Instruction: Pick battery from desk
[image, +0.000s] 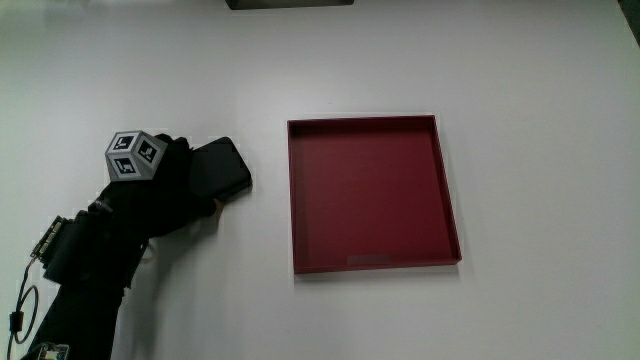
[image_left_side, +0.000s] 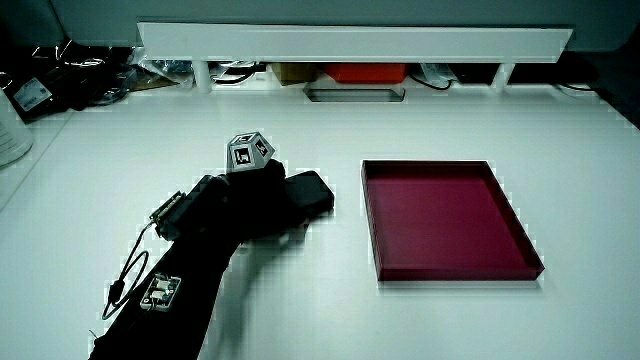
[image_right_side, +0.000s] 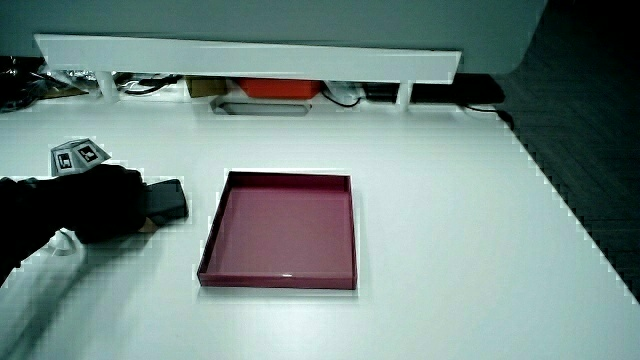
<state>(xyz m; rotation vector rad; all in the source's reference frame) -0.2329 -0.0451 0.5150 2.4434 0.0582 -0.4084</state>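
Main view shows the hand (image: 170, 180) gripping the battery (image: 222, 167) beside the tray (image: 300, 190).

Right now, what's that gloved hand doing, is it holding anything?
Hand: closed around the black battery on the white table, beside the red tray; whether it is lifted cannot be told.
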